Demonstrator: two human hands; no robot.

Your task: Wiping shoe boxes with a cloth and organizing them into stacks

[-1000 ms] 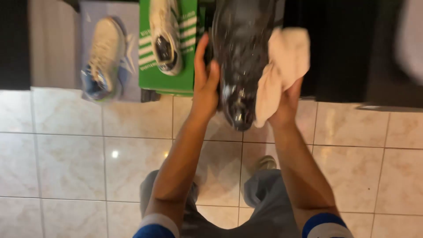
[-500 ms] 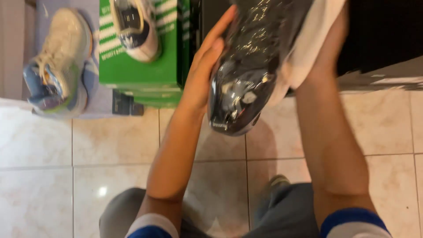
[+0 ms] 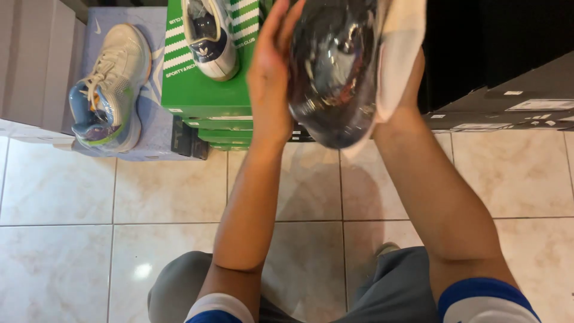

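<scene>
A dark shoe wrapped in shiny clear plastic (image 3: 335, 72) is held up in front of me, toe end pointing down. My left hand (image 3: 272, 66) presses flat against its left side, fingers straight up. My right hand (image 3: 406, 90) is on the shoe's right side, mostly hidden behind a pale cloth (image 3: 397, 54) that it presses against the shoe.
A stack of green shoe boxes (image 3: 203, 96) carries a white and navy sneaker (image 3: 209, 36). Left of it a pale blue box (image 3: 152, 113) holds a cream and blue sneaker (image 3: 107, 90). Grey boxes (image 3: 508, 110) lie at right. Beige tiles (image 3: 89, 227) cover the floor; my knees are below.
The view has closed in on the shoe and boxes. The wrapped shoe has turned more upright, and my left hand has shifted from cupping its side to lying flat with fingers up.
</scene>
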